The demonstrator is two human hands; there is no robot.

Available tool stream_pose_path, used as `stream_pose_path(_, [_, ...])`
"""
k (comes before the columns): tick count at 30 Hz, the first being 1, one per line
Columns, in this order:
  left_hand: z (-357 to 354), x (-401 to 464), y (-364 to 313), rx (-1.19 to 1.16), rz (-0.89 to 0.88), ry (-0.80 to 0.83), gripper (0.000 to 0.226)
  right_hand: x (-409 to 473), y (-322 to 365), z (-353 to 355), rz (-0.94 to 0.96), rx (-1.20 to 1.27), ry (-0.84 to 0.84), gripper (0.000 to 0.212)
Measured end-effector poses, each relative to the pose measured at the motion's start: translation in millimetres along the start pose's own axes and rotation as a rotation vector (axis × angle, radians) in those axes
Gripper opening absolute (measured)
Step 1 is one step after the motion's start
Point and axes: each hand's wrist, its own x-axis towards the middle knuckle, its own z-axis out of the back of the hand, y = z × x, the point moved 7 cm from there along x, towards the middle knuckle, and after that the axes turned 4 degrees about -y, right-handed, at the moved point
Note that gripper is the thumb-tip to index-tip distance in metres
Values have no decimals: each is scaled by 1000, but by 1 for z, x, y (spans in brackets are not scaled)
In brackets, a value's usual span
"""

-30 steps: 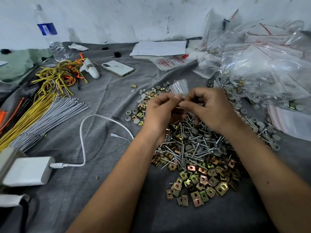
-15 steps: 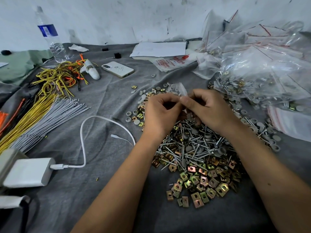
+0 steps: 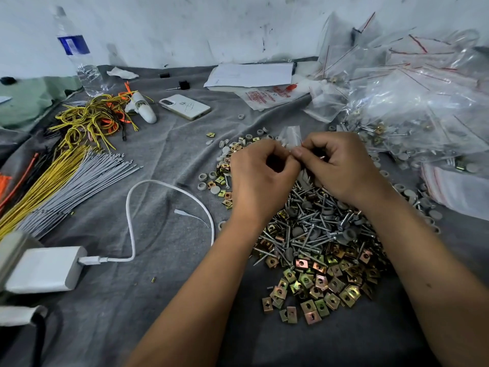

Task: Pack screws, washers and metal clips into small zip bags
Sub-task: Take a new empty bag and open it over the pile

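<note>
My left hand point(image 3: 260, 176) and right hand point(image 3: 337, 165) meet knuckles-up, fingers curled, both pinching a small zip bag point(image 3: 291, 135) just above the screw pile point(image 3: 315, 221). Bare grey cloth point(image 3: 169, 160) lies left of that pile; packed bags point(image 3: 423, 107) crowd its right.

A dark grey cloth point(image 3: 164, 160) covers the worktop. Silver screws point(image 3: 312, 229) lie among pale grey washers point(image 3: 215, 190) and gold, iridescent metal clips point(image 3: 317, 282). Yellow wires point(image 3: 87, 120), orange wires point(image 3: 124, 112) and light grey wires point(image 3: 87, 176) lie nearby. Clear zip bags point(image 3: 412, 102) have red stripes. A bottle point(image 3: 76, 54) has a blue label.
</note>
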Motion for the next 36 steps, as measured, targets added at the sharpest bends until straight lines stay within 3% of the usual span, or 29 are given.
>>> stream_pose_path(5, [1,-3,-11,68,-94,-135,20,2,12,5,107,-136,-115,21])
stream_pose_path(12, [8,-2,-13,12,-86,-206,21,2,5,3,2,79,-99,26])
stream_pose_path(18, [5,-3,-9,-97,72,-138,21,1,-6,0,-80,140,-86,24])
stream_pose_path(22, [35,12,25,-326,322,-261,21,0,-29,33,-175,334,-223,20])
stream_pose_path(24, [38,15,25,-262,288,-197,21,-1,-34,36,-193,375,-223,23])
stream_pose_path(27, [17,8,19,-127,243,-49,22,-2,-24,6,-186,353,-83,27])
stream_pose_path(31, [-1,4,16,-164,211,82,17,0,-11,-7,-130,216,-39,20])
stream_pose_path(36, [-7,1,19,-262,256,148,14,-2,-14,-5,-185,238,-43,16])
